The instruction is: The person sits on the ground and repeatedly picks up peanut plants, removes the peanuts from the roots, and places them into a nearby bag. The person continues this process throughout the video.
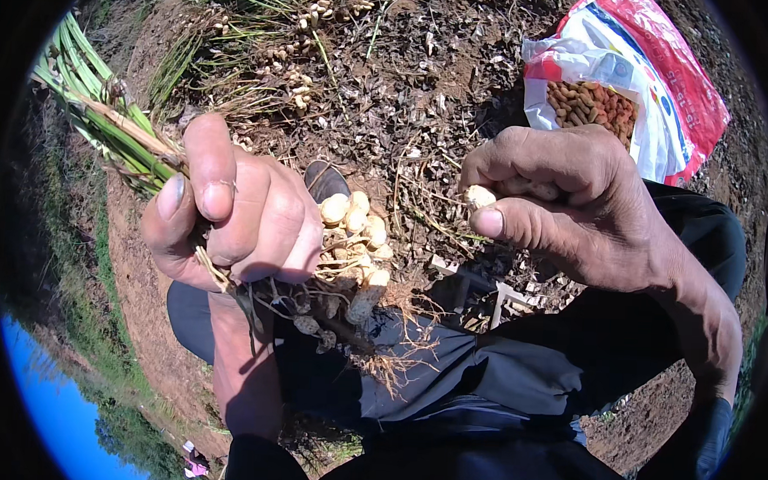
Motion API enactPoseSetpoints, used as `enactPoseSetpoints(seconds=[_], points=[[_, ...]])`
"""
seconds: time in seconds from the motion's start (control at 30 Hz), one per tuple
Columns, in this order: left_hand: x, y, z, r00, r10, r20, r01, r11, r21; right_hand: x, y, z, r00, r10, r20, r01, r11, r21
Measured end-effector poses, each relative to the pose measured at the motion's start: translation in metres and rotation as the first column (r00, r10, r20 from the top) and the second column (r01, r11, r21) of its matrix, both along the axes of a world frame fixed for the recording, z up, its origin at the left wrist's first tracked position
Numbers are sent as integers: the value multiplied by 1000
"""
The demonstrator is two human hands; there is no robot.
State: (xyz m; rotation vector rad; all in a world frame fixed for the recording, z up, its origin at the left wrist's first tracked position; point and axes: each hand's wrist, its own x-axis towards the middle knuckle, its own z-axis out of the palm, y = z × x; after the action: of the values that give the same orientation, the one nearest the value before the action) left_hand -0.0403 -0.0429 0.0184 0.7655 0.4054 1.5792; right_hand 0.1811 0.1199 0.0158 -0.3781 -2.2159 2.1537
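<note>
My left hand (241, 205) is closed round the stems of a peanut plant (105, 103). Green stalks stick out past the thumb side to the upper left. On the other side hang pale peanut pods (355, 222) in a cluster, with thin brown roots (397, 359) below them. To the right, apart from the plant, my right hand (563, 204) is closed on peanut pods. One pale pod (478, 198) shows between thumb and forefinger, and more lie partly hidden under the curled fingers.
A red, white and blue plastic bag (660, 97) lies at the upper right, with many brown peanuts (592, 108) in its mouth. More pulled peanut plants (246, 66) lie at the upper left on leaf-strewn soil. My dark-trousered legs (481, 370) are bent below my hands.
</note>
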Motion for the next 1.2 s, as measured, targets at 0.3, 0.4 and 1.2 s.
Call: enactPoseSetpoints(seconds=[0.3,0.4,1.2], points=[[14,16,13,979,-82,189,75,996,45,-27,-22,-23,953,3,304,164,836,-523],[12,23,7,942,-202,269,169,976,140,-32,-20,-12,962,146,231,16,815,-580],[1,6,-14,983,-26,179,34,999,-37,17,23,-57,986,-100,130,6,810,586]])
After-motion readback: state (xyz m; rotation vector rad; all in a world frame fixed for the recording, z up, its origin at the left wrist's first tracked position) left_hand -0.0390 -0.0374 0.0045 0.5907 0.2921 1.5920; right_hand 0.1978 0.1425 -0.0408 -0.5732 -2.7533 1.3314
